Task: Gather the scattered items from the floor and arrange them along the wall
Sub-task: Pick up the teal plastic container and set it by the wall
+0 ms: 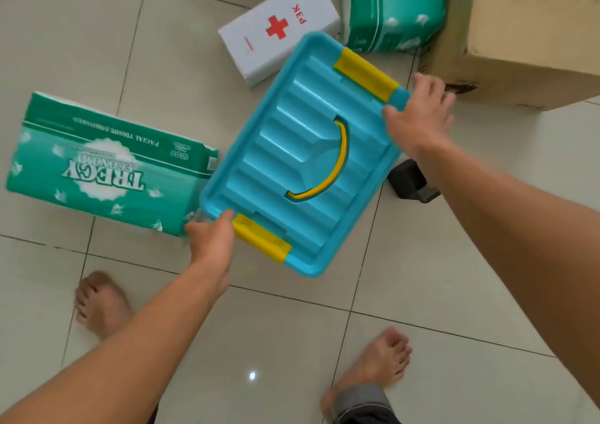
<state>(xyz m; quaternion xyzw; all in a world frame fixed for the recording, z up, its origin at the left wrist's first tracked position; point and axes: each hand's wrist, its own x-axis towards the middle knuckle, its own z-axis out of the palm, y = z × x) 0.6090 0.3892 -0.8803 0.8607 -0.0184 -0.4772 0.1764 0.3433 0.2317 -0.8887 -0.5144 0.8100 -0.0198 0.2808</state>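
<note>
Head view: blue storage box [302,154] with yellow latches, centre of tiled floor [454,277], tilted. Left hand [211,245] grip clamped on near-left rim beside a latch; right hand [418,118] grip curled over far-right corner. Green tissue pack [104,163] lying left, touching box. White first-aid box [279,27] far, second green pack [393,7] and cardboard carton [532,20] far right.

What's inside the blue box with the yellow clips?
You can't see inside. The blue box has its lid on, with both yellow clips in place and a yellow handle on top. Both hands, left and right, hold its ends.
</note>
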